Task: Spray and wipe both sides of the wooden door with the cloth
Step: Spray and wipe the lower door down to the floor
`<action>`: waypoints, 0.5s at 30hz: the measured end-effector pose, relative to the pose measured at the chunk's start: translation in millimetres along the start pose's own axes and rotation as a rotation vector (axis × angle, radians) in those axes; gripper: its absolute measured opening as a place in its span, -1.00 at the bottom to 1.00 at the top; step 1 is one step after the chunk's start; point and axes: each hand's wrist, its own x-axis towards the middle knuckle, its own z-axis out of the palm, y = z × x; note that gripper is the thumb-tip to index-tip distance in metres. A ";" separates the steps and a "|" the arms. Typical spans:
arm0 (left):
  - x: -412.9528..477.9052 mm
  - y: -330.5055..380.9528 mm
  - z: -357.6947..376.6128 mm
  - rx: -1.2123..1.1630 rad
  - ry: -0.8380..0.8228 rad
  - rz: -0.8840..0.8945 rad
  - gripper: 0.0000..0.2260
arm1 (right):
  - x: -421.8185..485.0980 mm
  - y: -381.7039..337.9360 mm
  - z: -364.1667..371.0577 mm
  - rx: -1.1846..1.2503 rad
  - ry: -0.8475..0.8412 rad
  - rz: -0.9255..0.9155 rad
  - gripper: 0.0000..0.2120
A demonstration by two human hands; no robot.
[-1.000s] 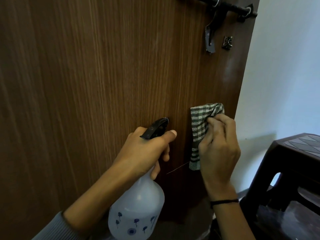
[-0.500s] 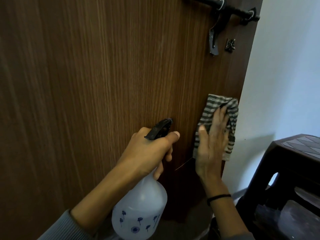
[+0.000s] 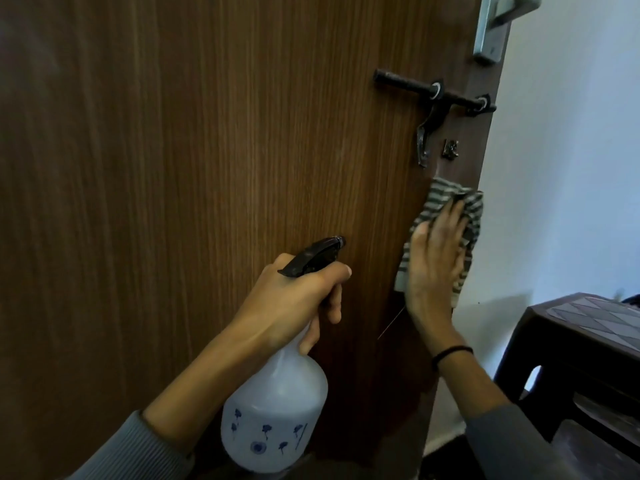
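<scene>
Left hand [image 3: 294, 299] is wrapped round the neck of the spray bottle [image 3: 273, 417], fingers curled tight just under the black spray head [image 3: 311, 256]. The nozzle points at the door [image 3: 207, 168], right up close to the wood. The bottle is white-ish plastic with little blue flowers and hangs below the hand, tilted in toward the door.

Right hand [image 3: 434, 258] is just to the right of the left one and a bit higher. It's spread flat with straight fingers, pressing the striped cloth [image 3: 443, 199] against the door right at its edge. The cloth pokes out above the fingertips and along the far side of the hand, and some of it hangs past the door edge. There's a thin black band [image 3: 452, 351] on that wrist, and both arms have grey sleeves [image 3: 138, 452].

Above the right hand there's a black sliding bolt [image 3: 433, 95], its handle hanging down almost to the cloth. To the right of that hand is a pale wall [image 3: 571, 168], and lower down a dark plastic stool [image 3: 571, 358].
</scene>
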 end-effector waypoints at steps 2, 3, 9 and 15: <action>2.8 5.3 -0.1 -0.011 0.026 -0.006 -0.64 | -20.3 -12.9 9.0 -0.067 -0.052 -0.156 -0.46; 4.3 6.4 0.5 -0.017 0.039 -0.012 -0.64 | -29.7 -17.7 12.9 -0.100 -0.072 -0.239 -0.48; 8.9 -3.5 6.6 0.008 0.087 -0.048 -0.65 | -26.6 -25.2 6.7 -0.461 0.062 -0.374 -0.43; 9.4 -7.8 4.4 0.029 0.072 -0.028 -0.65 | 19.1 1.9 -0.9 -0.468 0.188 -0.065 -0.39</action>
